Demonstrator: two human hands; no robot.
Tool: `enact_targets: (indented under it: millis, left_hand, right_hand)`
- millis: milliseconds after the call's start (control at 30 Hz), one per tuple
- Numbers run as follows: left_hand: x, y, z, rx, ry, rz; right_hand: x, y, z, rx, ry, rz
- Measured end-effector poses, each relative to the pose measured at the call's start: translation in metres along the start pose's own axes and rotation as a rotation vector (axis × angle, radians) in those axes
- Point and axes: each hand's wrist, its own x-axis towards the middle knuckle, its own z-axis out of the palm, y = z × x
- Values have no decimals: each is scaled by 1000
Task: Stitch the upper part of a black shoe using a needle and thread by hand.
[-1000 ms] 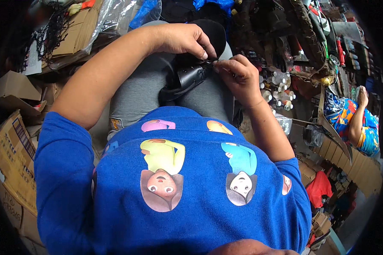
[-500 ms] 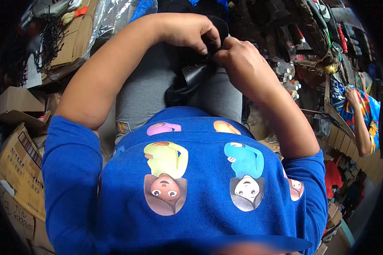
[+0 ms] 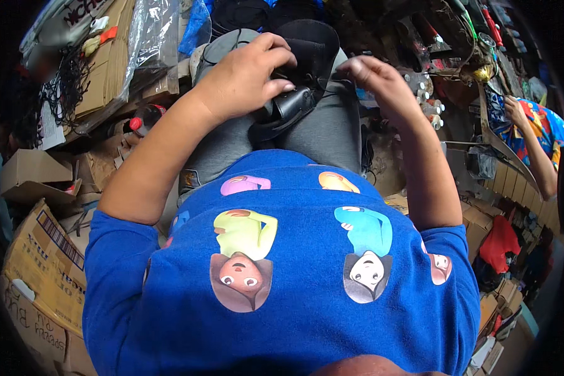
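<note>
Black leather piece (image 3: pixel 299 104) rests on your grey trousers (image 3: pixel 323 141). Your left hand (image 3: pixel 244 75) is at its left side, thumb and forefinger spread, thumb at the leather; cannot tell whether it grips. Your right hand (image 3: pixel 382 81) stands apart, off its right side, fingers narrowed; contents, if any, cannot be told. Right of the piece: clear bottles (image 3: pixel 431 108). Left: red-capped bottle (image 3: pixel 146 118), then open cardboard box (image 3: pixel 34 178).

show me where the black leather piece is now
In the head view's upper middle, the black leather piece rests on the gray trousers, the left hand at its left side and the right hand to its right.
</note>
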Motion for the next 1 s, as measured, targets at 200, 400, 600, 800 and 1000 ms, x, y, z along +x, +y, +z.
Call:
enact_targets:
  millis: [200, 400, 600, 800, 1000]
  left_hand:
    - [-7, -9, -14, -37, -152, -9]
    - [2, -6, 5, -31, -37, 72]
    - [-6, -23, -36, -120, -257, -16]
    - [2, -20, -43, -1277, 515, -467]
    - [-8, -40, -24, -1874, 281, -373]
  right_hand:
    - [-1, 17, 10, -599, 42, -394]
    - [33, 26, 5, 676, 463, -84]
    - [31, 39, 5, 1674, -134, 93]
    - [27, 40, 9, 1556, -12, 105]
    - [9, 40, 5, 1346, 37, 106]
